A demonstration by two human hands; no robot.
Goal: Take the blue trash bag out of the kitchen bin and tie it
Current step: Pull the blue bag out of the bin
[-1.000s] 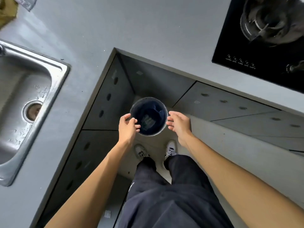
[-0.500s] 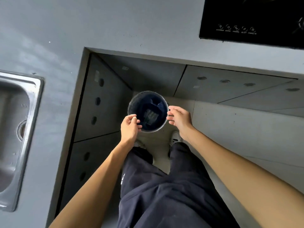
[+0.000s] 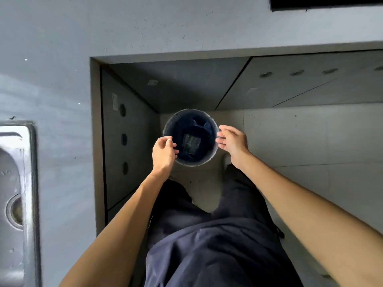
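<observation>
A round kitchen bin (image 3: 207,161) stands on the floor in the corner below the counter, seen from straight above. A dark blue trash bag (image 3: 182,127) lines its inside, with some rubbish at the bottom. My left hand (image 3: 163,155) is at the bin's left rim, fingers curled with the tips pinched together over the edge; whether they hold the bag I cannot tell. My right hand (image 3: 233,141) hovers at the right rim, fingers apart and pointing at the bin, holding nothing.
Grey countertop (image 3: 145,27) wraps the corner above the bin. A steel sink (image 3: 14,193) lies at the left edge, a black hob (image 3: 323,3) at the top right. Grey cabinet doors (image 3: 128,141) flank the bin. My legs in dark trousers (image 3: 207,245) stand behind it on the tiled floor.
The view has tilted down and closer to the bin. Both hands have stayed at the rim; the left fingers have curled tighter over the edge, the right hand has spread slightly.
</observation>
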